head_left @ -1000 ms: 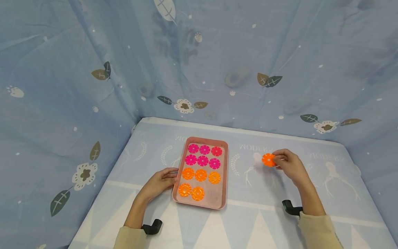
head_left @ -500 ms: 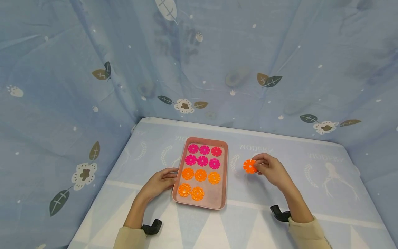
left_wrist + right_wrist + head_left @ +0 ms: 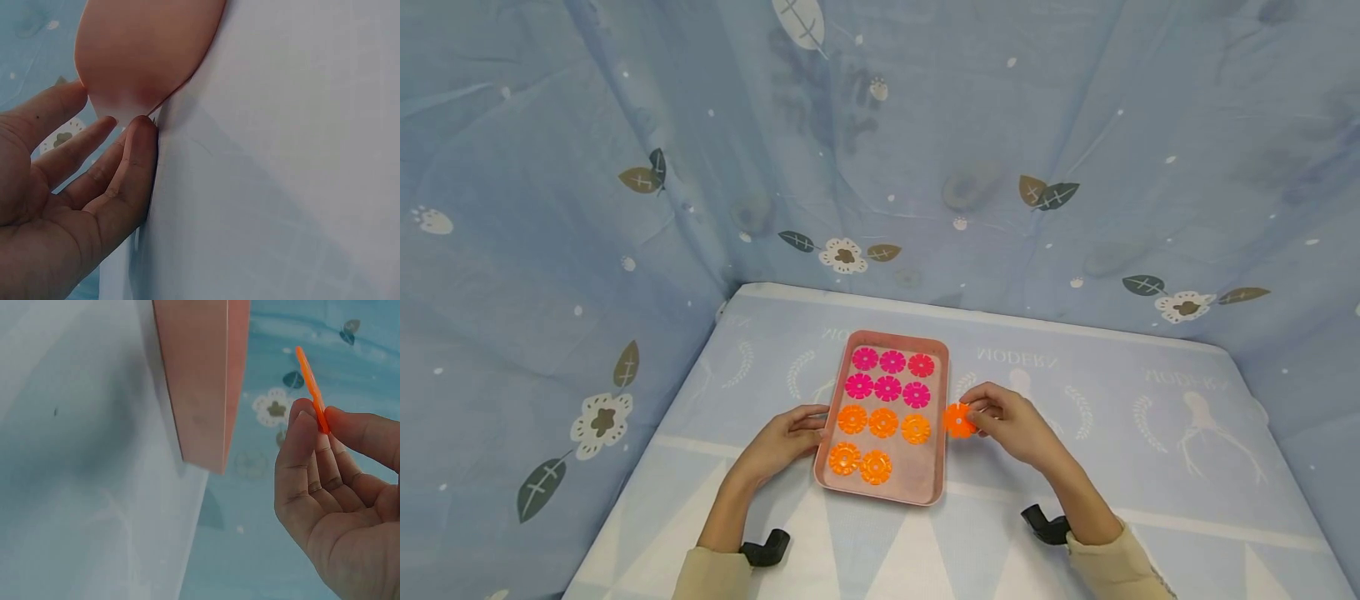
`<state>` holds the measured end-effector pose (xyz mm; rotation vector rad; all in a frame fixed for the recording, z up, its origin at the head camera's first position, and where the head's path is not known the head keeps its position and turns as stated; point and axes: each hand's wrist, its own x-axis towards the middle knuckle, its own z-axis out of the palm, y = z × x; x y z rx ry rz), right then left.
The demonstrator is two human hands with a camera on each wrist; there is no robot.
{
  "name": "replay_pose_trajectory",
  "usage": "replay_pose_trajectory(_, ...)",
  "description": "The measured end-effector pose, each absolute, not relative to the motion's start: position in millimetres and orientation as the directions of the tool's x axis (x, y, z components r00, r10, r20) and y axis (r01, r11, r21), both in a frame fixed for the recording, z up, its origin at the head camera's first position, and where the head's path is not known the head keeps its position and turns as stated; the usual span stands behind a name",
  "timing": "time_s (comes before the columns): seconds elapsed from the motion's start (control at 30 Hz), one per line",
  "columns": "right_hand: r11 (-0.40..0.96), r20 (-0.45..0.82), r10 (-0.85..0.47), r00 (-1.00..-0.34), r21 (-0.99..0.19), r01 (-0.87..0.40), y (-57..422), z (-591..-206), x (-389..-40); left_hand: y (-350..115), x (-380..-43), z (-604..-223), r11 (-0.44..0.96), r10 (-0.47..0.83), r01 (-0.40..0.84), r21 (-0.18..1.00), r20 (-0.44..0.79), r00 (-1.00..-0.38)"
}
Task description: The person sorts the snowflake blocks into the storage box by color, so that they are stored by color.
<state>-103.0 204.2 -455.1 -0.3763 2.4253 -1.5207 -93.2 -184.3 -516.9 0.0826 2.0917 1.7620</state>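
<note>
In the head view a pink tray (image 3: 917, 483) lies on the table. Two rows of magenta and red notched discs (image 3: 887, 388) fill its far part, and orange notched discs (image 3: 883, 423) lie nearer, three in one row and two in the nearest. My right hand (image 3: 1011, 421) pinches another orange notched disc (image 3: 958, 420) between thumb and fingers, at the tray's right rim. The right wrist view shows that orange disc (image 3: 312, 390) edge-on, raised above the table. My left hand (image 3: 782, 442) touches the tray's left side with relaxed fingertips; the left wrist view shows its fingers (image 3: 140, 150) against the tray wall (image 3: 144, 56).
A pale blue patterned cloth (image 3: 1075, 467) covers the table. Blue printed curtains (image 3: 887, 150) stand behind it and to the left. Black wrist mounts (image 3: 767, 548) sit on both forearms.
My right hand has carried the orange disc leftward and a little nearer, from well right of the tray to its right rim. The left hand and tray stay in place.
</note>
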Motion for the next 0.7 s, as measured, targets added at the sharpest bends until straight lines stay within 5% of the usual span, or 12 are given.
replay_pose_trajectory(0.7, 0.434, -0.084, -0.558, -0.825, -0.878, -0.204, 154.3, -485.0, -95.7, -183.4, -92.3, -516.7, 0.209, 0.288, -0.211, 0.955, -0.267, -0.92)
